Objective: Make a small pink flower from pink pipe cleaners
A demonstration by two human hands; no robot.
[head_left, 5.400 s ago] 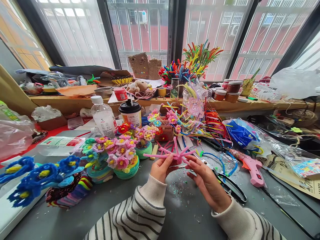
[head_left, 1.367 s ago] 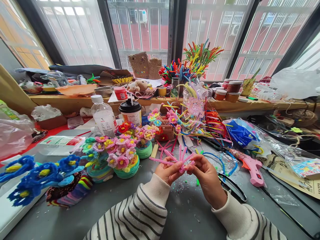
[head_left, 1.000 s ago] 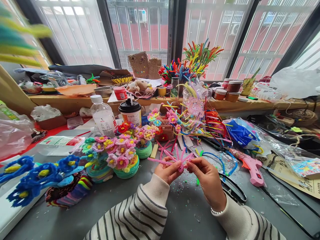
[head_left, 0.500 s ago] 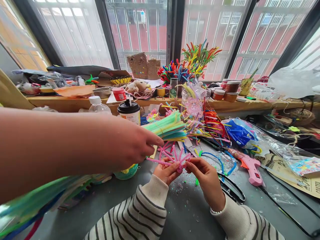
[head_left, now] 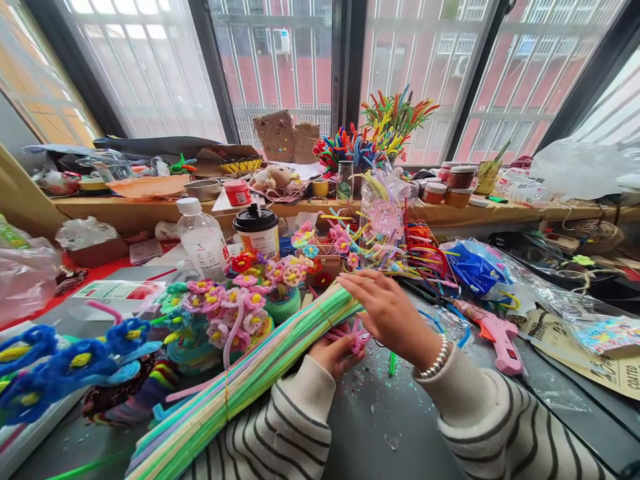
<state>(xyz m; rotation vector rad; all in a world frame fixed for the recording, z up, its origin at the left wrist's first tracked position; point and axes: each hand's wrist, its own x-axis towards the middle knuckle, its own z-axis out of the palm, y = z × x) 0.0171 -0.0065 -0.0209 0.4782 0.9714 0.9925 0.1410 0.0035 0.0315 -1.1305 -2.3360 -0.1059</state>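
Observation:
My left hand [head_left: 337, 357] is closed on a pink pipe-cleaner piece [head_left: 359, 337] with looped and spread strands, low over the table. A long bundle of pastel pipe cleaners [head_left: 250, 380] in green, cream, lilac and turquoise, tied with thin bands, slants across my left forearm and hides part of it. At its upper end is my right hand [head_left: 387, 317], the fingers over the tips and the thumb below. Part of the pink piece is hidden behind the bundle and my right hand.
Pipe-cleaner flowers [head_left: 240, 307] in pots crowd the left, beside a plastic bottle [head_left: 203, 243] and a lidded cup [head_left: 257, 233]. A pink glue gun [head_left: 500, 337] lies at right with its cable. Loose pipe cleaners [head_left: 427, 257] and a blue packet [head_left: 475, 267] lie further back.
The other person's arm has left the view from the left. The pastel bundle now lies across my left forearm. My right hand has moved from the pink piece up to the bundle's end.

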